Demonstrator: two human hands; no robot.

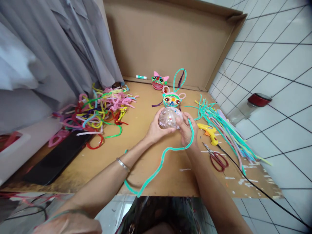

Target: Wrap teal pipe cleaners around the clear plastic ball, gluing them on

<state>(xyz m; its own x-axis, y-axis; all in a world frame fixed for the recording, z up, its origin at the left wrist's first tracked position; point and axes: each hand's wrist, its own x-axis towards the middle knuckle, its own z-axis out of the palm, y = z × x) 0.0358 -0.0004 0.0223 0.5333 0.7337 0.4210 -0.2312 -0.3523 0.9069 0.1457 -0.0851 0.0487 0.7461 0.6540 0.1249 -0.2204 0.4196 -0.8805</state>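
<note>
Between my hands is a see-through plastic ball [168, 119] with small coloured bits on or inside it. My left hand [156, 127] cups its left side, thumb along the lower edge. On the other side, my right hand [186, 127] grips the ball with the thumb on its front. A long teal pipe cleaner [161, 164] runs from my right hand, bends down across the tabletop and passes toward my left forearm. Just behind the ball sits a decorated face ornament [172, 99] with pink ear loops and a teal hanging loop.
A second face ornament [159, 81] and a glue stick [141, 77] stand at the back by the cardboard [170, 42]. Tangled pipe cleaners [97, 110] and a black phone [58, 159] lie left. Right are a yellow glue gun [209, 132], red-handled scissors [218, 160], straight pipe cleaners [226, 130] and a jar [251, 105].
</note>
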